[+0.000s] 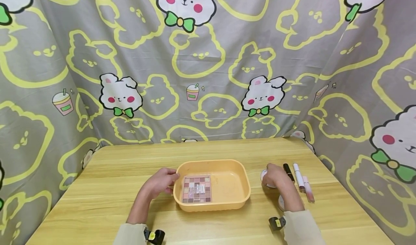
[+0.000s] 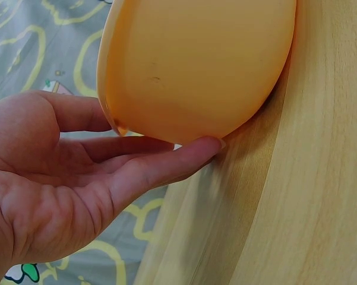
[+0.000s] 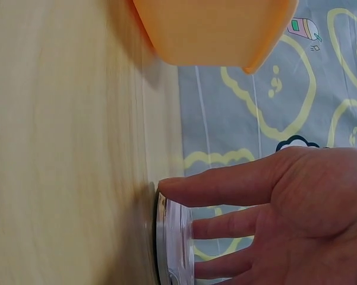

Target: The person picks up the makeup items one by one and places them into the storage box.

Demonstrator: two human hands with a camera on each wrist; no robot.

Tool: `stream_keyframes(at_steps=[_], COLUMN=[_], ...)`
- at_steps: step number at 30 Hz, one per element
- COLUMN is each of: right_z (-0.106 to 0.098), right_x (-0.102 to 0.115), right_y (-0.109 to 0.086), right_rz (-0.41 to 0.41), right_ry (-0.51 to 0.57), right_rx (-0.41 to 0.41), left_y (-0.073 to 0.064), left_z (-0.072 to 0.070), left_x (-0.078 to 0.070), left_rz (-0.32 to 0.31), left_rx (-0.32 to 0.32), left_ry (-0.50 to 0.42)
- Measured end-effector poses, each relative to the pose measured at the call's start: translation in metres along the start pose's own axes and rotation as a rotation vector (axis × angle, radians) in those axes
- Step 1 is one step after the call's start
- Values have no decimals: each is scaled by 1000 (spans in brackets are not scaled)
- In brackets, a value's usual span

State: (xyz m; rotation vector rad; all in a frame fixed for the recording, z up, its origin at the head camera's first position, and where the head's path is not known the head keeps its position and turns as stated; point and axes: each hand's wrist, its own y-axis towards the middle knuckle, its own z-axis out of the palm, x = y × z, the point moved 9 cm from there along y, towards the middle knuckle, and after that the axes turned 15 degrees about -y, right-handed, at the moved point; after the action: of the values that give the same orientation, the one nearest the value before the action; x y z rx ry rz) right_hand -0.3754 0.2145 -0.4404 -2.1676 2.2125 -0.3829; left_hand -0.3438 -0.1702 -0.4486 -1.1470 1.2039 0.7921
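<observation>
A yellow-orange plastic tray [image 1: 227, 206] stands on the table, with an eyeshadow palette [image 1: 196, 189] lying in its left half. At the tray's left end my left hand [image 1: 161, 181] holds the wall; in the left wrist view the thumb touches the outer side and the fingers lie by the rim. To the right of the tray, my right hand [image 1: 276, 175] grips a round, flat compact [image 3: 177, 240] with a clear top, low at the table. Its thumb and fingers are on the edge. A second round item [image 1: 281, 202] is partly hidden under the right forearm.
Right of my right hand lie a black and gold tube [image 1: 288, 172], a white-capped tube [image 1: 298, 176] and a pink lip gloss tube [image 1: 308, 189]. A patterned grey curtain [image 1: 208, 107] hangs behind and beside the wooden table [image 1: 130, 162].
</observation>
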Motion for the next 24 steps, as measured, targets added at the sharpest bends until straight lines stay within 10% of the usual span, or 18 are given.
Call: stream_keyframes(at_steps=[24], right_z=[-29], right_x=[6], right_y=[-11], right_rz=[21], right_ry=[62], right_rx=[-156], left_y=[1], left_z=[1], left_x=[-1], left_rz=[8], left_rx=[13], left_ry=[-22])
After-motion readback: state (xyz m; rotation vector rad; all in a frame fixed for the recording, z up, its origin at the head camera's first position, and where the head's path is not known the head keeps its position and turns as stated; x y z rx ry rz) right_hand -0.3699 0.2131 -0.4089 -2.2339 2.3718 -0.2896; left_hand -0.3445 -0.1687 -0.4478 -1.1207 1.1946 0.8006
